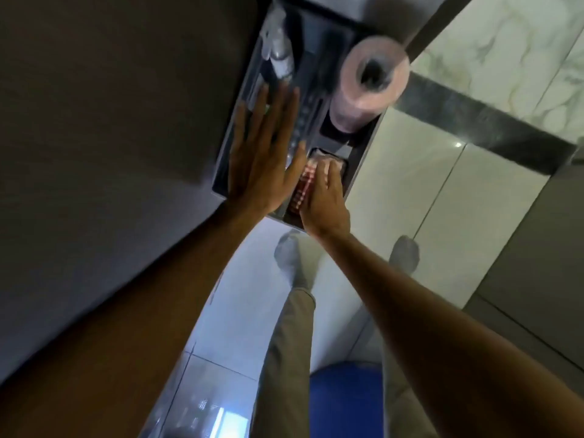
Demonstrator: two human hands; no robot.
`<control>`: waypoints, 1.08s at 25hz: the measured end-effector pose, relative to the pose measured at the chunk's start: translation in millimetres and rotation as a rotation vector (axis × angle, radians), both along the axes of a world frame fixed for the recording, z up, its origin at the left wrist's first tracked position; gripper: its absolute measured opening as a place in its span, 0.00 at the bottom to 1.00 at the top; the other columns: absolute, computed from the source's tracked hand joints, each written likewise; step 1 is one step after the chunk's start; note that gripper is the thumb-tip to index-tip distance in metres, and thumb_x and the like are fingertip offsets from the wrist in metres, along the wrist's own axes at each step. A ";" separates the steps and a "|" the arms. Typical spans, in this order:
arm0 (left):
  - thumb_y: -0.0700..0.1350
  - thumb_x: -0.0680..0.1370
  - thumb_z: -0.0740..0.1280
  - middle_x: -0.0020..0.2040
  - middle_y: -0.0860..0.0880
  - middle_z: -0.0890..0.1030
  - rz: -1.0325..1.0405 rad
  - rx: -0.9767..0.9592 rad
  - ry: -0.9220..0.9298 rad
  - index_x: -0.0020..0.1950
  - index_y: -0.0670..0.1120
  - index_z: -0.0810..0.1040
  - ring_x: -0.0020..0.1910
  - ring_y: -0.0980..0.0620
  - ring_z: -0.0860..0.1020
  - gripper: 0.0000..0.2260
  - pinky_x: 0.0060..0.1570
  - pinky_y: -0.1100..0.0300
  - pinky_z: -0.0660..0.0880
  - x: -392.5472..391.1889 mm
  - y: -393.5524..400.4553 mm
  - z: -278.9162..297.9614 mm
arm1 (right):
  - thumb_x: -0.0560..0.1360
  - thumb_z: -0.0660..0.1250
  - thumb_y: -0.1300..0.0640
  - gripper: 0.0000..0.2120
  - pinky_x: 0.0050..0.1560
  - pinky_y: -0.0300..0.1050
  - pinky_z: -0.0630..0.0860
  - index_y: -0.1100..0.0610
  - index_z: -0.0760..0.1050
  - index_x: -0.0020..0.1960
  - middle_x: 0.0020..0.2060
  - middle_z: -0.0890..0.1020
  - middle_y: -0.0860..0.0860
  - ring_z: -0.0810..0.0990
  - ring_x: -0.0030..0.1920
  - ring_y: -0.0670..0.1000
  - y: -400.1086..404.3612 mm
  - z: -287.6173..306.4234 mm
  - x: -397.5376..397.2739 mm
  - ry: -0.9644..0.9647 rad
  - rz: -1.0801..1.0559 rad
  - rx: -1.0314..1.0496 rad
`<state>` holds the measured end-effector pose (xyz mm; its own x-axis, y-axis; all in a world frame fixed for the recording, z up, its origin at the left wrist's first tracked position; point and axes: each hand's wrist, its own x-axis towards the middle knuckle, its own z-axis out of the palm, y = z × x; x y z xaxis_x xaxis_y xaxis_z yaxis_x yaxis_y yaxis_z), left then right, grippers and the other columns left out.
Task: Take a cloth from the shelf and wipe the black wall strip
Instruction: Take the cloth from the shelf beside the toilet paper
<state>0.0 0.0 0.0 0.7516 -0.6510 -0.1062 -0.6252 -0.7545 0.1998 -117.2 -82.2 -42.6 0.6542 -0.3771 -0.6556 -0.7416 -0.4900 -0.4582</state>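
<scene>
Nearest the camera I see two bare forearms reaching forward, and below them two legs in light trousers ending in two grey shoes [289, 248] on a pale tiled floor [240, 311]; a blue object [344, 396] lies by the legs, too blurred for me to identify.

Beyond these, the left hand [264, 159] lies flat on the dark shelf [221, 184], its fingers [284, 105] spread wide and straight, holding nothing. Just beside it, the right hand [325, 200] reaches into the nearest compartment of the shelf, fingers curled down onto the cloth [303, 184], a red-and-white checked piece that sits inside that compartment; I cannot tell whether the grip has closed on it or the fingers only rest on top.

Farther along the shelf I count one pink paper roll [363, 86], standing on end in its own recess, next to the cloth compartment. On the far left part of the shelf lies one clear, crumpled plastic item [278, 49], blurred.

To the right of the shelf, the wall is clad in glossy white tiles [410, 172]. One black wall strip [480, 124] crosses them, running from beside the paper roll toward the right edge; both hands are well apart from it.
</scene>
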 end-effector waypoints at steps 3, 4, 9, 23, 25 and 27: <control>0.60 0.88 0.51 0.90 0.40 0.56 -0.106 0.027 0.034 0.89 0.43 0.54 0.89 0.39 0.54 0.33 0.88 0.36 0.48 12.3 -29.2 -45.6 | 0.88 0.69 0.53 0.47 0.89 0.65 0.62 0.57 0.39 0.91 0.91 0.41 0.60 0.43 0.92 0.64 10.8 -49.6 7.8 0.123 -0.047 -0.047; 0.60 0.88 0.51 0.90 0.40 0.55 -0.135 0.039 0.038 0.89 0.44 0.54 0.89 0.40 0.53 0.33 0.88 0.37 0.46 13.0 -37.4 -57.7 | 0.88 0.68 0.53 0.46 0.89 0.65 0.63 0.57 0.38 0.91 0.91 0.40 0.60 0.41 0.92 0.65 14.5 -62.3 10.2 0.126 -0.028 -0.067; 0.60 0.89 0.51 0.87 0.40 0.63 -0.077 0.074 -0.100 0.87 0.44 0.62 0.87 0.37 0.60 0.30 0.87 0.38 0.51 5.0 -39.7 -100.7 | 0.86 0.73 0.50 0.48 0.80 0.59 0.79 0.60 0.44 0.91 0.91 0.48 0.63 0.48 0.91 0.69 26.6 -94.3 10.2 0.123 0.058 -0.267; 0.63 0.87 0.54 0.90 0.39 0.55 -0.123 0.053 0.028 0.90 0.46 0.52 0.89 0.37 0.54 0.35 0.86 0.35 0.45 6.2 -35.8 -65.7 | 0.87 0.70 0.51 0.30 0.77 0.45 0.78 0.57 0.66 0.86 0.82 0.74 0.55 0.78 0.77 0.55 7.4 -4.6 -10.4 -0.100 -0.169 -0.133; 0.62 0.87 0.51 0.90 0.41 0.50 -0.112 0.074 0.053 0.90 0.45 0.48 0.89 0.38 0.50 0.35 0.87 0.35 0.48 -10.5 -25.2 -35.5 | 0.86 0.71 0.52 0.31 0.77 0.38 0.72 0.56 0.67 0.86 0.83 0.73 0.54 0.77 0.78 0.53 -6.4 40.2 -33.3 -0.113 -0.189 -0.108; 0.60 0.89 0.48 0.90 0.41 0.48 -0.162 0.099 0.058 0.90 0.45 0.46 0.90 0.39 0.49 0.33 0.87 0.33 0.54 -31.9 -18.9 5.7 | 0.84 0.74 0.55 0.32 0.77 0.43 0.76 0.56 0.69 0.85 0.81 0.75 0.54 0.79 0.77 0.54 -34.1 89.3 -55.4 -0.152 -0.216 -0.077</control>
<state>-31.9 -18.9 5.7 0.6284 -0.7475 -0.2155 -0.7300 -0.6623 0.1688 -172.6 -116.3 46.7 0.6418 -0.5638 -0.5198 -0.7584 -0.3658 -0.5395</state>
